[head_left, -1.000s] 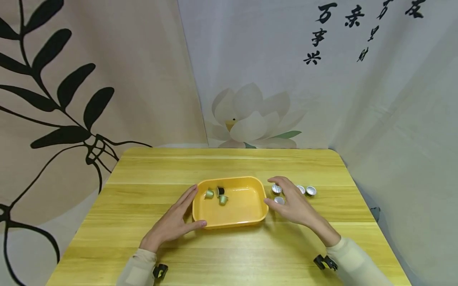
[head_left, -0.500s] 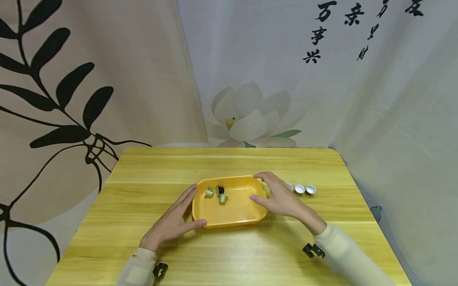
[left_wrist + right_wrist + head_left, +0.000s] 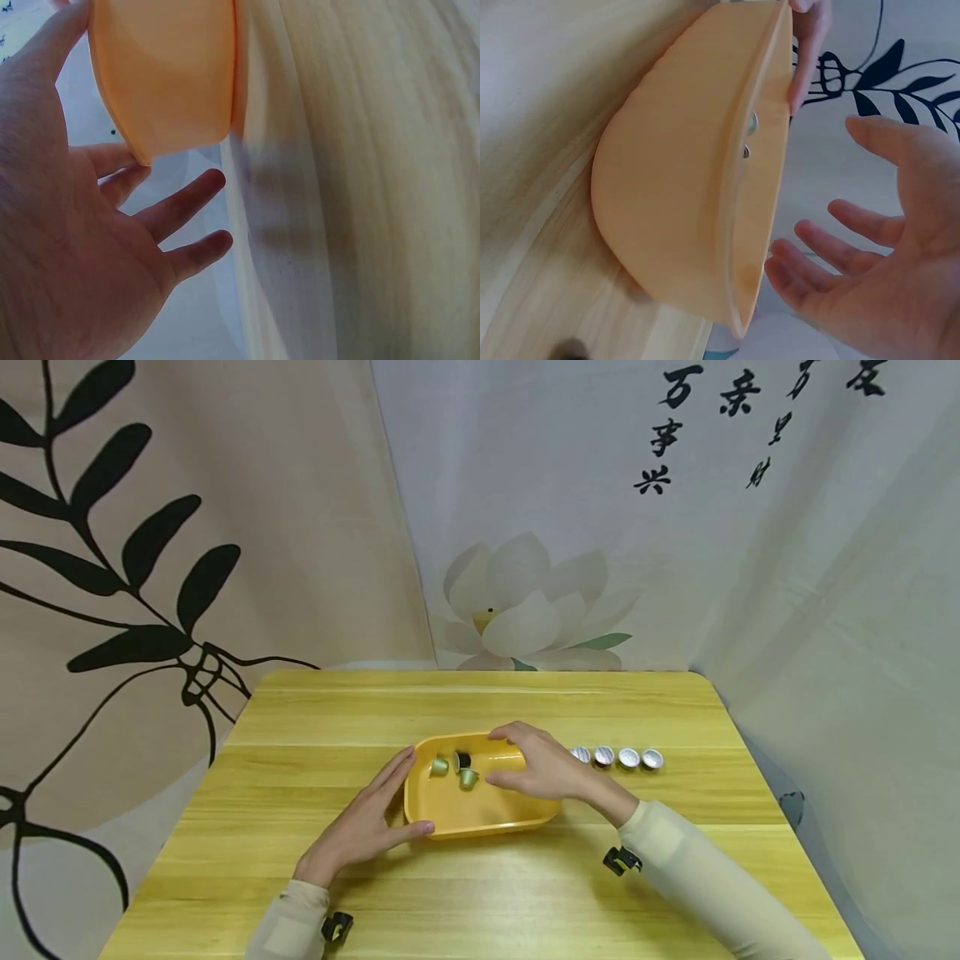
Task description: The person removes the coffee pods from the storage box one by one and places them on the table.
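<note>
A yellow tray (image 3: 442, 820) lies on the wooden table with two green coffee capsules (image 3: 468, 779) and a black one (image 3: 462, 761) in its left half. My left hand (image 3: 358, 825) rests against the tray's left end, fingers along the rim and thumb at the near corner. In the left wrist view, its last two fingers stretch out beside the tray. My right hand (image 3: 551, 766) reaches over the tray's right half, thumb and fingers spread apart. The right wrist view shows nothing between its fingers (image 3: 866, 225), and the tray wall (image 3: 675, 165) beside them.
Several silver-topped capsules (image 3: 628, 759) stand in a row on the table (image 3: 480, 902), right of the tray. The right wrist and sleeve (image 3: 712, 868) cover some tabletop there. A printed cloth (image 3: 525, 485) hangs behind the table's far edge.
My right hand has moved left from beside the capsules to over the tray, uncovering more of the row. My left hand, the tray and the capsules in it have stayed put.
</note>
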`<state>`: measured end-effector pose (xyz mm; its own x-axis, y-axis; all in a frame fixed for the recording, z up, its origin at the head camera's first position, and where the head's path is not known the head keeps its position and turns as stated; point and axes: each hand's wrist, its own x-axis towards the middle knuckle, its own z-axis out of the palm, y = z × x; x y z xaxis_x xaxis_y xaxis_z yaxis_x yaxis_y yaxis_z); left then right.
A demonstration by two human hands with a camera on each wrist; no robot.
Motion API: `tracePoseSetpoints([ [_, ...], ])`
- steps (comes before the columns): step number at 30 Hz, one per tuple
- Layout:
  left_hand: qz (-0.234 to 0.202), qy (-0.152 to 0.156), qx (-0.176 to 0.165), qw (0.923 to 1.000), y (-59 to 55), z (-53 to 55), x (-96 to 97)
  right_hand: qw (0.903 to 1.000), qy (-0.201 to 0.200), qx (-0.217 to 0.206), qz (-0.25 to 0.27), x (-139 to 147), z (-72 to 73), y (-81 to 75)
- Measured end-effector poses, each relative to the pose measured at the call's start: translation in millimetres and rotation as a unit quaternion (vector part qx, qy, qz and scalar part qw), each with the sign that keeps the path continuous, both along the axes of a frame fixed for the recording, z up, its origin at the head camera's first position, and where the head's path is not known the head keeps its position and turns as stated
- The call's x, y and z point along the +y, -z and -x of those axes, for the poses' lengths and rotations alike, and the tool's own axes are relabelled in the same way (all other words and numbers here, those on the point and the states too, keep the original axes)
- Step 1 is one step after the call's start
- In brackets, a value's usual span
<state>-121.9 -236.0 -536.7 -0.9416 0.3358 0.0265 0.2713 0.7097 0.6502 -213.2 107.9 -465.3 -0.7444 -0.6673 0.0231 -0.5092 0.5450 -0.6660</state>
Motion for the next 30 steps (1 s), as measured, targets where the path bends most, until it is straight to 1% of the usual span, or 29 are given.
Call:
tracePoseSetpoints([
  [5,-0.002,-0.003,-0.003,1.0000,1.0,0.4,-0.2,0.9993,-0.031,-0.004,-0.017,-15.6,8.2,3.8],
  [9,0.000,-0.004,-0.001,1.0000,1.5,0.7,-0.2,0.9985,-0.044,-0.005,-0.033,-26.4,15.5,4.2],
  [13,-0.002,-0.005,-0.001,1.0000,0.9,0.2,-0.3,0.9978,-0.043,-0.010,-0.050,-35.8,22.4,6.9],
  [20,-0.001,-0.006,-0.002,1.0000,0.2,0.2,0.3,0.9963,-0.034,-0.046,-0.064,-47.0,28.0,10.2],
  [23,0.002,-0.007,-0.001,1.0000,0.2,0.3,0.3,0.9955,-0.040,-0.055,-0.066,-50.4,30.5,11.8],
  [30,0.000,-0.007,-0.001,1.0000,-2.0,-0.3,0.4,0.9918,-0.093,-0.053,-0.069,-57.3,37.7,19.2],
])
